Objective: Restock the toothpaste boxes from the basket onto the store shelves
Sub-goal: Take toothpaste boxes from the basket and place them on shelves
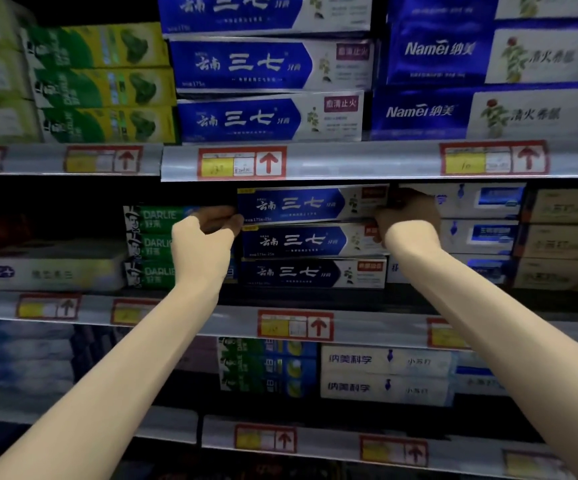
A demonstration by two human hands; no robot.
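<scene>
The store shelves [349,161] fill the whole view, with several levels one above the other, each with a grey front rail. On the top level stand stacks of toothpaste boxes: green and yellow ones at the left, blue-and-white ones in the middle, and Namei boxes [488,53] at the right.

On the middle level, green Darlie boxes [152,247] are stacked at the left, and white boxes [481,202] and beige boxes [564,237] at the right. Between them is a stack of two blue-and-white boxes [298,258].

The toothpaste box [301,204] of the task, of the same blue-and-white kind, is at the top of this stack, lying lengthwise just under the upper rail. If it already rests on the box below, I cannot tell.

The left hand [207,230] grips the left end of this box with curled fingers, in front of the Darlie boxes. The right hand [408,216] holds the right end, its fingers closed around it.

Red-framed price tags [242,162] with yellow fields and arrows pointing up sit on the rails.
</scene>
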